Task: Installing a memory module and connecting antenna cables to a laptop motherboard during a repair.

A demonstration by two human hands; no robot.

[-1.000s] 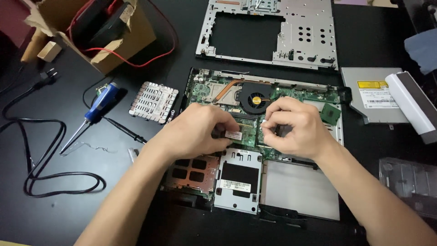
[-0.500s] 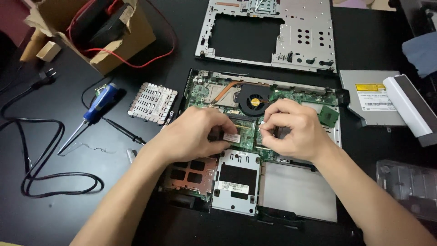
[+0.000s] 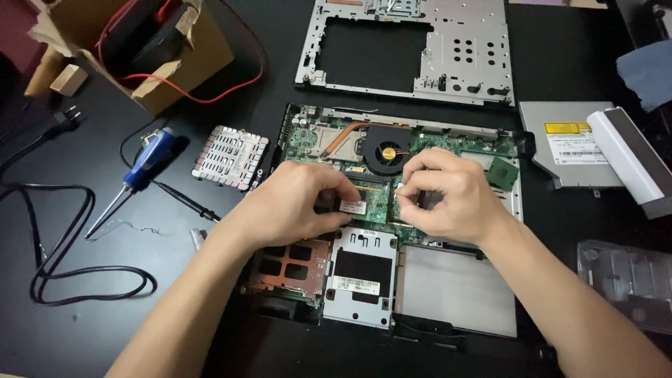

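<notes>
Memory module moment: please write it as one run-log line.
left hand on memory module | right hand at its other edge | opened laptop | fan behind

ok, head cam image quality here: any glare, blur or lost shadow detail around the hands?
Head view: sharp at centre, no motion blur on the left hand or right hand; the memory module between them is legible as a green board. Mild glare on the metal frame and the optical drive. The black table swallows shadow detail; cable edges barely separate.

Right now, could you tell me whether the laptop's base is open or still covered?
Open. The laptop lies with its green circuit board and cooling fan bare, and the grey metal cover frame lies apart above it on the black table.
</notes>
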